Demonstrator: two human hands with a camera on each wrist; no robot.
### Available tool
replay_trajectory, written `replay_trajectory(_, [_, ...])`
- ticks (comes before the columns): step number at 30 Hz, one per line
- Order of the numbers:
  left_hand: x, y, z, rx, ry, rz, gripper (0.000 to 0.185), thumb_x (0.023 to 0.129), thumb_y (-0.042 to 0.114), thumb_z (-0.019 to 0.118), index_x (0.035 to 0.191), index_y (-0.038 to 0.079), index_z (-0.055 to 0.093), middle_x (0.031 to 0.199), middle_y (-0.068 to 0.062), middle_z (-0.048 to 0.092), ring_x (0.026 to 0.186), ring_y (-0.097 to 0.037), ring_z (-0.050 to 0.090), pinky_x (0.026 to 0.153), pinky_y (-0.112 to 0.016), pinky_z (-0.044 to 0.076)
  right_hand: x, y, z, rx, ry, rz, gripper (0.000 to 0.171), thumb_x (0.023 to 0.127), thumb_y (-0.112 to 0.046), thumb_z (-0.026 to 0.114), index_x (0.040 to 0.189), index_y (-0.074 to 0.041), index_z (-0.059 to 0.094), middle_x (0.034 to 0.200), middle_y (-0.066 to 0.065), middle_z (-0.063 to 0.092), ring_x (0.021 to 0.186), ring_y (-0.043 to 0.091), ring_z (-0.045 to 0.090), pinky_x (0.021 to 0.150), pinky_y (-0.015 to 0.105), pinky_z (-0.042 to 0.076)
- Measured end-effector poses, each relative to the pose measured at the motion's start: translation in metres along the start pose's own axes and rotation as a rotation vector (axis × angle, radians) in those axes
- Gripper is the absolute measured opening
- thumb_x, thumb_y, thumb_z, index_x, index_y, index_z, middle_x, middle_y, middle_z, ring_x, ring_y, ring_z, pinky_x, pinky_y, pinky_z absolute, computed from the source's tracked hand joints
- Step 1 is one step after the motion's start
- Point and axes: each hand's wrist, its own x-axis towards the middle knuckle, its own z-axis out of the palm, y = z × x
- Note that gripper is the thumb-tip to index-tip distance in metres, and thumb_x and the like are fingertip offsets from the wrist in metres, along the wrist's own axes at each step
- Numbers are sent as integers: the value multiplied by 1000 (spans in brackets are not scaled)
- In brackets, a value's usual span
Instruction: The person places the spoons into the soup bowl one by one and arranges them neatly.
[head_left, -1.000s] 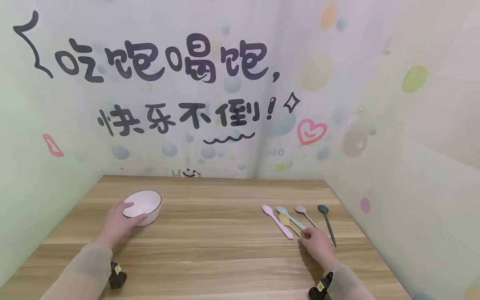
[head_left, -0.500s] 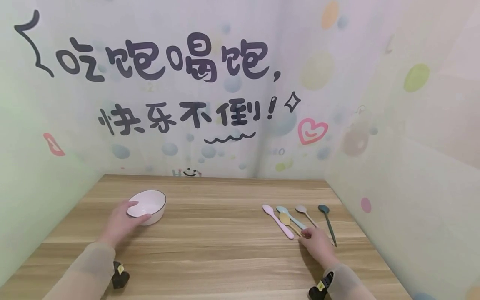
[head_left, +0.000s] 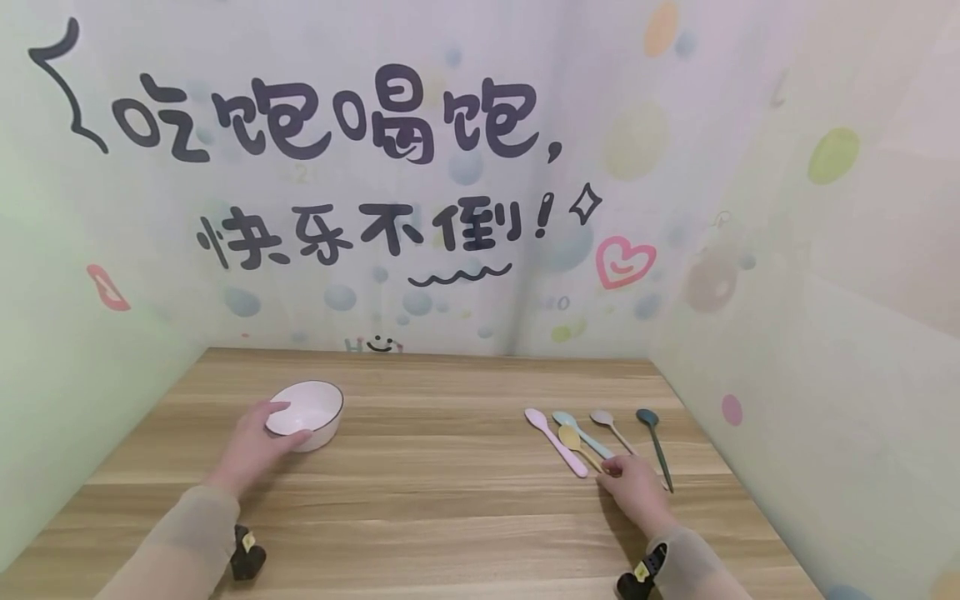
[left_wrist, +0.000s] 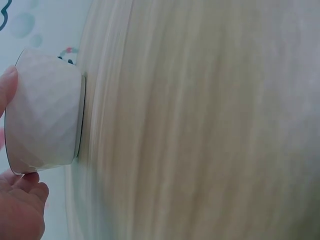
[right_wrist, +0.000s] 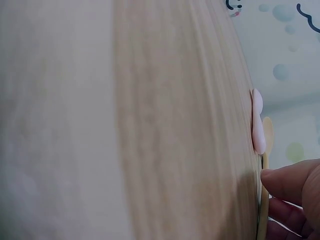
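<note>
My left hand (head_left: pixel 287 422) grips a white bowl (head_left: pixel 311 410) with a dark rim at the table's left. One finger lies over the far rim and the thumb presses the near wall. The left wrist view shows the bowl's faceted wall (left_wrist: pixel 47 110) between my fingertips (left_wrist: pixel 7 87). My right hand (head_left: pixel 609 469) rests at the near ends of a row of spoons. Its fingertips (right_wrist: pixel 280 181) pinch the handle of the yellow spoon (head_left: pixel 573 439). A pink spoon (head_left: pixel 557 443) lies just left of it.
A light blue spoon (head_left: pixel 583 435), a beige spoon (head_left: pixel 609 425) and a dark teal spoon (head_left: pixel 656 446) lie beside them on the wooden table (head_left: pixel 450 475). Decorated walls close in the table at the back, left and right.
My left hand has slid the bowl a short way to the right along the table. The right hand and the spoons have stayed where they were.
</note>
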Motion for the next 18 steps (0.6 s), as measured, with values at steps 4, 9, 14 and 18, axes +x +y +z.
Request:
replay_trajectory(4, [0, 1, 5, -6, -6, 4, 71, 84, 37, 74, 131, -9, 47, 145, -40, 23, 133, -56, 19, 107, -66, 19, 0, -1, -1, 2, -5, 4, 25, 86, -16, 71, 106, 0, 70, 99, 9, 68, 85, 20, 61, 70, 40, 53])
replay_trajectory(9, [-1, 4, 9, -10, -33, -22, 72, 84, 42, 73, 132, -6, 49, 148, -37, 17, 135, -56, 15, 106, -68, 18, -1, -2, -1, 4, -7, 3, 25, 87, -16, 71, 107, 0, 70, 99, 10, 68, 86, 20, 62, 71, 41, 53])
replay_trajectory(14, [-3, 6, 13, -9, -38, -37, 73, 84, 44, 72, 134, -4, 49, 149, -35, 17, 135, -55, 16, 106, -67, 18, -1, -2, -1, 10, -5, 2, 25, 86, -15, 71, 106, 0, 70, 98, 9, 68, 85, 20, 61, 70, 40, 53])
replay_trajectory(18, [-4, 10, 17, 3, -43, -27, 75, 83, 47, 72, 134, -3, 50, 149, -35, 19, 135, -54, 18, 107, -66, 19, -1, -1, -1, 14, -6, 8, 25, 86, -15, 71, 106, 0, 70, 98, 9, 68, 85, 20, 61, 70, 40, 53])
